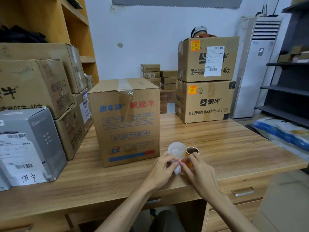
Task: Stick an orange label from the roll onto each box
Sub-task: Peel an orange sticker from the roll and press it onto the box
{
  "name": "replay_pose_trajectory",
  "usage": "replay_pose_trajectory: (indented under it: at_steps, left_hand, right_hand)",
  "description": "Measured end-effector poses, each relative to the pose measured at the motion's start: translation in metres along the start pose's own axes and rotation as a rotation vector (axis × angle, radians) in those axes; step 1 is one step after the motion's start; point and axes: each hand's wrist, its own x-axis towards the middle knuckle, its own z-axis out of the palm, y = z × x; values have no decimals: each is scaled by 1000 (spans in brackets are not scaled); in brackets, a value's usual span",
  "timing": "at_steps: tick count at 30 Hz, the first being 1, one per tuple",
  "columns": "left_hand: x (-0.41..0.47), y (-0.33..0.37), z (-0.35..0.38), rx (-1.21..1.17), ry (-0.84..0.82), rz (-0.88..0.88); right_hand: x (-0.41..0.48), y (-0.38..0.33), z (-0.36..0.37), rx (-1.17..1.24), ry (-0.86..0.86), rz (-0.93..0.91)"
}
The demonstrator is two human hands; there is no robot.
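- Fingers (172,162) of the left hand (159,172) pinch the white backing strip (176,149), which curls upward off the label roll (192,151).
- Thumb and forefinger of the right hand (199,174) pinch an orange label (187,164) at the roll's lower edge, tip to tip with the left fingers; the roll sits just above the right hand.
- Both hands are over the front of the wooden bench (225,148), just to the right of a tall taped carton (127,121) printed in blue and red, which stands upright on the bench.
- Two brown cartons are stacked at the far right of the bench: the lower carton (205,104) and the upper carton (194,64) each show an orange sticker (192,89) in the upper left corner of the front face; the upper one also carries a white shipping slip (214,61).
- More brown cartons (33,81) are piled along the left side, with a grey box (40,131) bearing white barcode slips in front of them.
- Small flat boxes (158,74) are stacked by the back wall; a person's head (200,31) shows behind the upper carton; a white air conditioner (257,72) stands in the right corner beside dark shelving (287,91).
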Motion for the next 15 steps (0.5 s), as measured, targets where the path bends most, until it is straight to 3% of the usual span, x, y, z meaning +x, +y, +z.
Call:
replay_pose_trajectory:
  at_steps: [15]
  left_hand:
    - [1, -3, 2, -31, 55, -6]
  right_hand:
    - [-1, -7, -12, 136, -23, 92]
